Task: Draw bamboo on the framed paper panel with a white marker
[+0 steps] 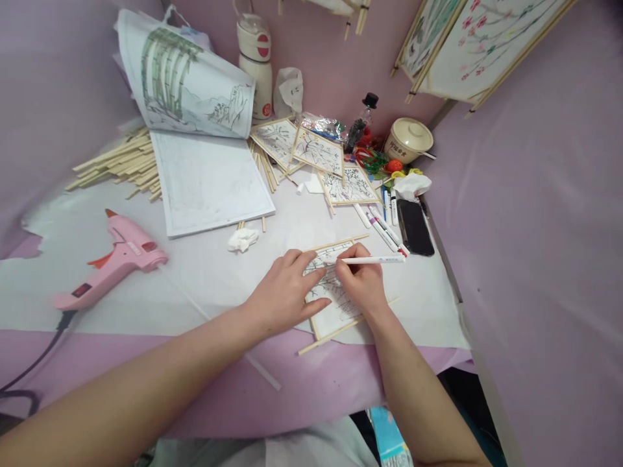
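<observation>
My right hand [363, 279] is closed around a white marker pen [379, 260], its tip against a small framed drawing [335, 308] near the table's front edge. Thin wooden sticks edge this sheet, which carries dark line work. My left hand [287, 288] lies flat over the drawing's left side, fingers spread, pressing on the paper. Both hands cover parts of the picture. Just beyond them are several capped markers [388, 233] and a black phone [415, 227]. A crumpled tissue [243, 240] sits past my left hand.
A pink glue gun [119, 259] with a cord and a glue stick lies at left. Behind it are a pile of wooden sticks [124, 162] and an open drawing pad [214, 185]. Finished-looking framed pictures [318, 152], a bottle [256, 68] and a lidded bowl [407, 139] stand at the back.
</observation>
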Motion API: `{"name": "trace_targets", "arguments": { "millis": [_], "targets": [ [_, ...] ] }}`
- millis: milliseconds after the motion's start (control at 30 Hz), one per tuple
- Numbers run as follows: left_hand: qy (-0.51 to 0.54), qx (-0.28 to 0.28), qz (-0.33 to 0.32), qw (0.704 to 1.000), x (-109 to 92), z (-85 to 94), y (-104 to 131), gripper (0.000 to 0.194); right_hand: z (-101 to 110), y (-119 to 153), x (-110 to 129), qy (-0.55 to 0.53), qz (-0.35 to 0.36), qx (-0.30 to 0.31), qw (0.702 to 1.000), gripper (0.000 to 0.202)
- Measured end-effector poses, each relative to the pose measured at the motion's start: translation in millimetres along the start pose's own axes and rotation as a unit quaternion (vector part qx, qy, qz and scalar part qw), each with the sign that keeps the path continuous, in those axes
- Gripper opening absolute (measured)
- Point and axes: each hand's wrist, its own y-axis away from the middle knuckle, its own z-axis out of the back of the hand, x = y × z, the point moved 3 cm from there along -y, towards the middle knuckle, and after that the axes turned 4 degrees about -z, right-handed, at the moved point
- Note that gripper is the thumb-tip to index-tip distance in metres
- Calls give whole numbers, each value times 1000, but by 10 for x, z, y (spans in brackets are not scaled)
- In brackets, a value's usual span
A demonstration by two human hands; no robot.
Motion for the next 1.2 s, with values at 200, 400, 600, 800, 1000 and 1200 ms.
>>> {"name": "trace_targets", "arguments": {
  "millis": [200,400,600,800,1000,1200],
  "targets": [
    [0,9,2,1000,2,-4,0,50,-11,6,7,16,7,3,1000,6],
    [11,3,2,1000,10,-2,-4,50,-13,10,12,24,8,13,1000,5],
    [2,7,1,1000,7,-5,0,50,-9,5,25,28,20,2,999,7],
    [3,2,1,1000,0,3,-6,48,-6,3,30,29,17,3,999,7],
    [12,-5,-1,1000,1,-3,-11,49,-6,16,23,23,12,10,1000,7],
    [-2,6,2,1000,6,-13,1,51,1,39,15,17,13,-5,1000,6]
  ]
}}
